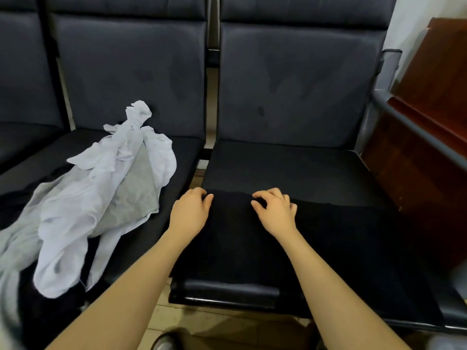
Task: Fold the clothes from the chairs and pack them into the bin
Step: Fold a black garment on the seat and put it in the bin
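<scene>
A black garment lies spread flat over the front half of the right chair seat. My left hand pinches its far edge at the left corner, thumb and fingers curled on the cloth. A little to the right, my right hand grips the same far edge with curled fingers. On the left chair seat sits a crumpled pile of white and grey clothes, with some dark cloth under it at the far left. No bin is in view.
A row of dark padded chairs with upright backs runs across the view. A metal armrest and brown wooden furniture stand close at the right. Tiled floor and a shoe show below the seats.
</scene>
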